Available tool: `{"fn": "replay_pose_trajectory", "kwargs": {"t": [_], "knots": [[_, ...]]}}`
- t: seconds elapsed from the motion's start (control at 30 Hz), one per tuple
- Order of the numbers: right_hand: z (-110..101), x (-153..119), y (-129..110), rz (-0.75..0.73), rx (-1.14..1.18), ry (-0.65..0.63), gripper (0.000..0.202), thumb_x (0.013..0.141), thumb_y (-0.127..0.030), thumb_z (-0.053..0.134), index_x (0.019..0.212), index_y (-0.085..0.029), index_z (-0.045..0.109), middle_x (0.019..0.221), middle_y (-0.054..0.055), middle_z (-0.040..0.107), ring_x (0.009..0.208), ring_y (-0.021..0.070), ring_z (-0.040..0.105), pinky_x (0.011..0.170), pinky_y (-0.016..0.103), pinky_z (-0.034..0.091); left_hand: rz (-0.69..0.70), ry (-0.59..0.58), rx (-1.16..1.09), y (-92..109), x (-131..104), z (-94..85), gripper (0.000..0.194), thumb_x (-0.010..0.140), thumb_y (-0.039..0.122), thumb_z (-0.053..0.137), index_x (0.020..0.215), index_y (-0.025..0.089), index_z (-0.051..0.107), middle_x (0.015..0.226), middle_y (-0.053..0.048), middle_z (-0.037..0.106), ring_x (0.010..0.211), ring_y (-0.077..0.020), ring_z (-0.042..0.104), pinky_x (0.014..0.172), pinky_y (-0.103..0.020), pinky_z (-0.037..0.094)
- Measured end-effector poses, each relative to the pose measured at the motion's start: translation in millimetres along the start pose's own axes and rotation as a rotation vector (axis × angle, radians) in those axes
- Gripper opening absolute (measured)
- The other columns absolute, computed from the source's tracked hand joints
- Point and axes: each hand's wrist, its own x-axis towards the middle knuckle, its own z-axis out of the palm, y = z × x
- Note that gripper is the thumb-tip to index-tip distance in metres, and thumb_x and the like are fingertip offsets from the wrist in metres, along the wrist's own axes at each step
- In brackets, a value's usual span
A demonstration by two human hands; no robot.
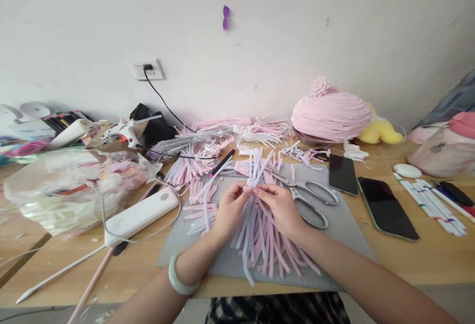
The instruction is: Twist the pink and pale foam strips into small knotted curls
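Note:
My left hand and my right hand meet over the middle of a grey mat. Both are closed, pinching a bunch of pale lilac pipe cleaners at its gathered point. The stems fan upward above my fingertips and hang down below them. Pink pipe cleaners spread out underneath and to the right on the mat. Just beyond my right hand lie metal scissors with their handles toward the right. Short pink and lilac pieces lie left of my left hand.
A white power bank with a cable and a plastic bag of scraps lie left. Two phones and several markers are right. Behind stand a pink pipe-cleaner dome, a glue gun and a black-and-pink pen.

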Motion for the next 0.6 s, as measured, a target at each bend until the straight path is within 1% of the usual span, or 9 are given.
{"fn": "replay_pose_trajectory", "kwargs": {"t": [0.07,0.13,0.3,0.43,0.53,0.6], "knots": [[-1.1,0.5,-1.0,0.017,0.004,-0.007,0.022,0.057,-0.032,0.071,0.068,-0.014,0.066,0.058,0.0,0.061,0.05,0.0105,0.052,0.051,0.024,0.043,-0.021,0.016,-0.008,0.0,0.4,0.0,0.015,0.068,0.028,0.061,0.074,0.015,0.057,0.066,0.002,0.055,0.062,-0.0105,0.048,0.063,-0.022,0.039],[-2.5,1.0,-2.8,0.008,-0.04,-0.009,0.021,0.057,-0.033,0.071,0.067,-0.015,0.065,0.056,-0.001,0.059,0.049,0.0104,0.051,0.05,0.024,0.042,-0.032,0.02,0.012,0.6,1.4,-1.3,0.015,0.067,0.028,0.061,0.071,0.015,0.058,0.064,0.003,0.055,0.061,-0.01,0.047,0.062,-0.022,0.038],[-5.2,4.0,-7.1,-0.03,-0.178,0.009,0.019,0.058,-0.034,0.068,0.061,-0.016,0.063,0.052,-0.003,0.055,0.047,0.0101,0.049,0.049,0.024,0.041,-0.062,0.028,0.176,3.2,4.8,-7.3,0.019,0.064,0.033,0.063,0.061,0.014,0.058,0.053,0.004,0.048,0.053,-0.0092,0.041,0.056,-0.022,0.034],[-8.5,7.5,-9.3,-0.035,-0.283,-0.033,0.015,0.061,-0.03,0.063,0.059,-0.015,0.06,0.05,-0.004,0.054,0.044,0.0087,0.047,0.048,0.022,0.039,-0.065,0.011,0.262,5.5,7.6,-10.3,0.022,0.064,0.034,0.063,0.058,0.014,0.057,0.049,0.005,0.045,0.051,-0.0085,0.039,0.054,-0.022,0.032],[-12.2,9.7,-11.7,-0.046,-0.388,-0.091,0.015,0.064,-0.028,0.06,0.057,-0.015,0.058,0.048,-0.004,0.052,0.044,0.0083,0.047,0.048,0.022,0.036,-0.065,-0.02,0.246,8.0,9.5,-10.7,0.02,0.065,0.033,0.062,0.062,0.014,0.058,0.05,0.005,0.046,0.051,-0.008,0.04,0.053,-0.021,0.032],[-14.4,10.5,-15.0,-0.031,-0.434,-0.126,0.015,0.065,-0.027,0.059,0.055,-0.015,0.057,0.047,-0.004,0.05,0.043,0.008,0.045,0.047,0.022,0.034,-0.068,-0.058,0.208,10.1,10.6,-10.2,0.019,0.063,0.031,0.064,0.071,0.014,0.061,0.053,0.005,0.049,0.051,-0.0076,0.041,0.052,-0.021,0.034]]}}
